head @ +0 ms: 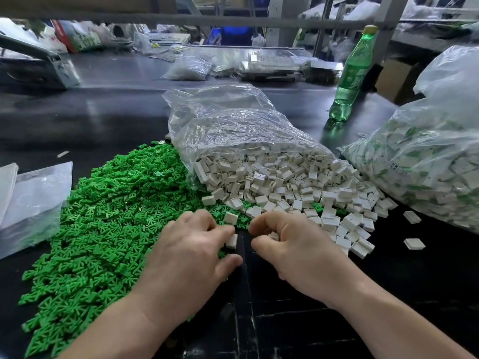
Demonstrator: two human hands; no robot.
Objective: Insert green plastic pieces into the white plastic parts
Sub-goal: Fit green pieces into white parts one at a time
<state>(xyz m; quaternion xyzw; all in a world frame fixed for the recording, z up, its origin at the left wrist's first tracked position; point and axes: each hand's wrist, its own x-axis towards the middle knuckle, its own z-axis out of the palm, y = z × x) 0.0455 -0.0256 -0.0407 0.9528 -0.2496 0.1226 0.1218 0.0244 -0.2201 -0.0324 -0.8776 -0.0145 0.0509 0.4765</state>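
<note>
white part (231,240) stands on end, pinched by left hand (191,252), just beside right hand (298,252), whose curled fingers grip a white bit (274,235); green pieces (108,216) lie left, under left hand.

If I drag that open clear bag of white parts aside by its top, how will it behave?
Probably floppy: the clear bag has thin, crumpled, slumped film. Its mouth lies open on the table, so more white parts would likely spill. It looks well filled, so it may sag heavily rather than slide.
</note>
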